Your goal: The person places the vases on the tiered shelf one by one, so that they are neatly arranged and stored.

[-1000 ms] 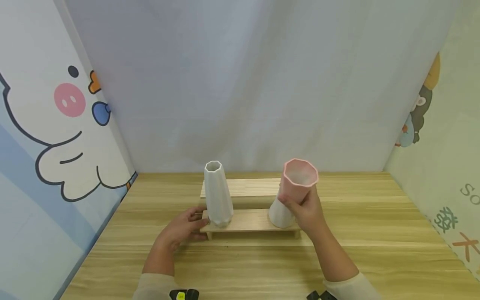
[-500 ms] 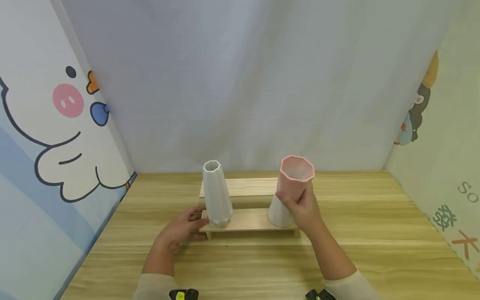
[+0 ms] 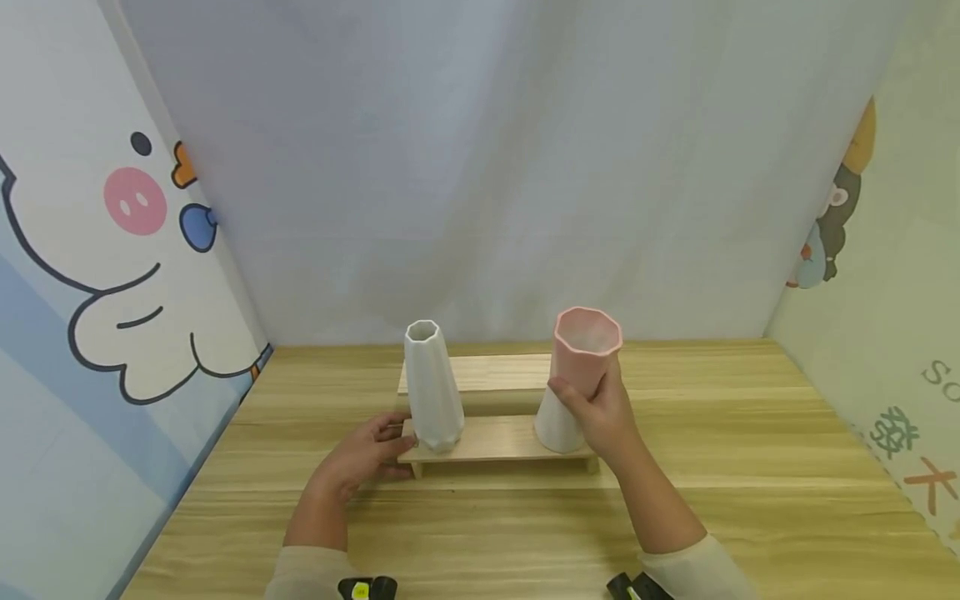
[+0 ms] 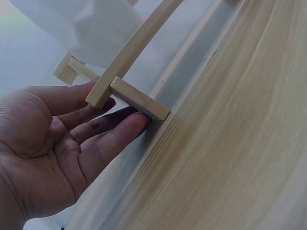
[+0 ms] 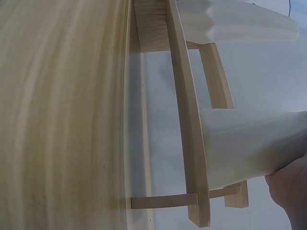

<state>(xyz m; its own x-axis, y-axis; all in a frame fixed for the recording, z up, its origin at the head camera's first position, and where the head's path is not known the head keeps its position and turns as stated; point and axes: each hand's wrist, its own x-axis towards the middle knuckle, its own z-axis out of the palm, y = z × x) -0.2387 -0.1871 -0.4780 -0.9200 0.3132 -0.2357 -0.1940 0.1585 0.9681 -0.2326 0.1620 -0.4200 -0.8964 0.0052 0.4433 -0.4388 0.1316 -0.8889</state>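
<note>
A tall vase (image 3: 579,375), pink at the top and white below, stands on the right part of the lower step of a two-step wooden stand (image 3: 498,437). My right hand (image 3: 611,417) grips its upper half from the right side, thumb in front. In the right wrist view the base of this vase (image 5: 249,146) meets the shelf, and only part of the hand (image 5: 291,189) shows. A slim white faceted vase (image 3: 435,392) stands upright at the step's left end. Beside it, my left hand (image 3: 365,454) holds the stand's left end (image 4: 139,98) between thumb and fingers.
The stand's upper step (image 3: 502,372) lies behind both vases. A wood-grain table (image 3: 487,525) carries the stand, with a pale curtain (image 3: 480,167) behind it. Cartoon-printed panels rise at the left (image 3: 97,250) and right (image 3: 885,292).
The pink-and-white vase has come a little more upright, its rim shifting left with my right hand. My left hand stays at the stand's end. The head view has shifted slightly.
</note>
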